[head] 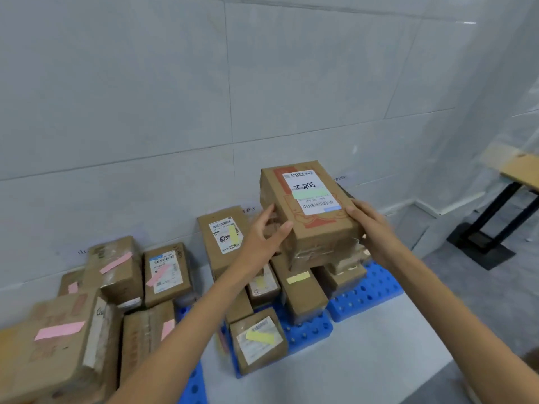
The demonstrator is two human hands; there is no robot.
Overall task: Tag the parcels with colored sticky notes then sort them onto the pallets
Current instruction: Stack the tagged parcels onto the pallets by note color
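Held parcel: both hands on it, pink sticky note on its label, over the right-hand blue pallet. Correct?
No. The head view shows the sticky note on the held parcel is green, not pink. The left hand and right hand do hold it over the right-hand blue pallet.

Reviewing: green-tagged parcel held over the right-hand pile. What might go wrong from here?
1. The parcels beneath look unevenly piled, so the green-tagged parcel may tip or slide off the blue pallet.
2. The left hand and right hand hold only its sides; it might slip.
3. Yellow-tagged parcels lie close by, so it could land in the wrong group.
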